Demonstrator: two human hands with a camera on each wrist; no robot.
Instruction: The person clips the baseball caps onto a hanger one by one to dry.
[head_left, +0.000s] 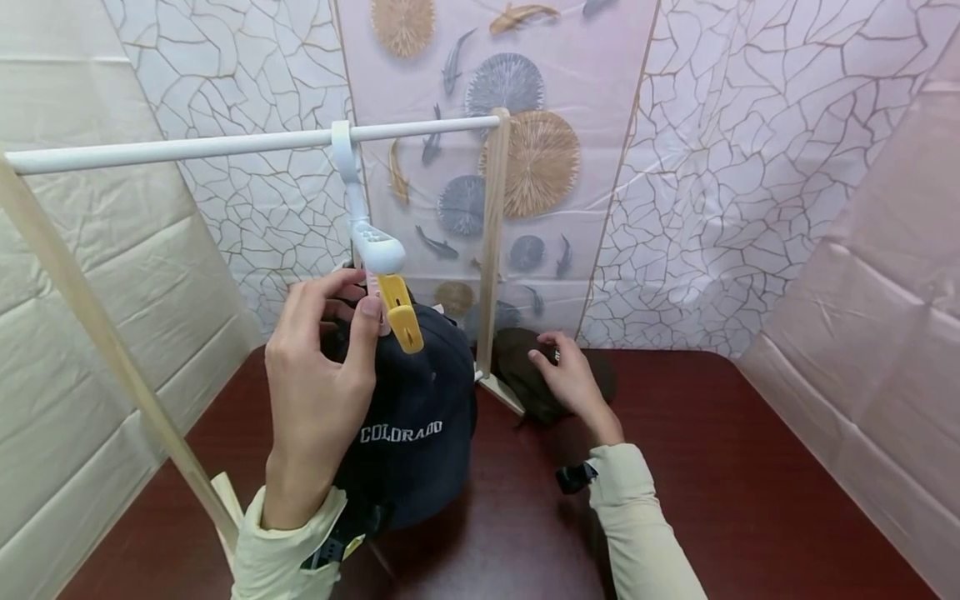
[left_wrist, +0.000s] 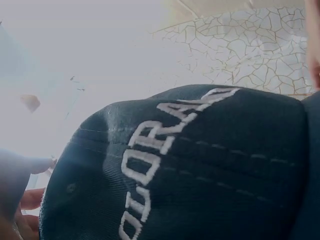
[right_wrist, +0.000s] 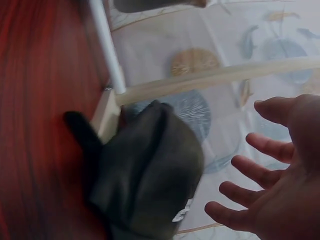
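Observation:
A navy baseball cap [head_left: 427, 383] lettered COLORADO hangs below a pale blue hanger [head_left: 377, 250] hooked on the rack's bar. The hanger carries a yellow clip [head_left: 405, 327] and, beside it, a pink clip [head_left: 382, 323]. My left hand [head_left: 311, 375] pinches the pink clip between thumb and fingers at the top of the cap. In the left wrist view the cap's lettered front [left_wrist: 200, 165] hides part of that hand. My right hand [right_wrist: 280, 185] is over a dark brown cap [right_wrist: 155, 175] on the table, fingers spread and apart from it.
A white bar [head_left: 225, 148] runs between wooden uprights, the right one [head_left: 492, 250] standing on a wooden foot beside the brown cap. The dark red table [head_left: 712, 467] lies below. Patterned cloth [head_left: 697, 208] hangs behind, and pale panels [head_left: 885, 292] flank the table.

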